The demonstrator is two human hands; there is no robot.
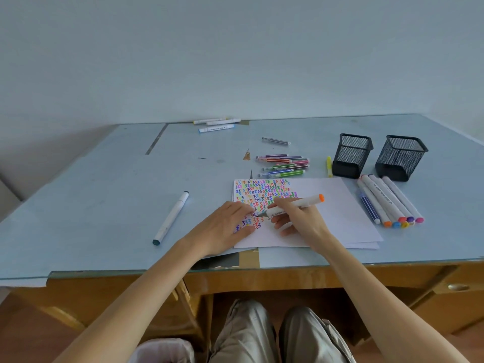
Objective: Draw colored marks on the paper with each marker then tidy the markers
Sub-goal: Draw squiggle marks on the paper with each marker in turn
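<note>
Left hand, fingers flat, pins white paper sheet; right hand pinches orange-capped white marker, tip on paper. Risk: sheet slips, mark smears.

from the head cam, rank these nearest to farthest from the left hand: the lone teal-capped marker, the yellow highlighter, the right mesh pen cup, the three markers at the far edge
From the left hand:
1. Teal-capped marker, just to its left on the desk.
2. Yellow highlighter, up and right, beside the left cup.
3. Three markers at the far edge, straight back by the wall.
4. Right mesh pen cup, far right.
</note>
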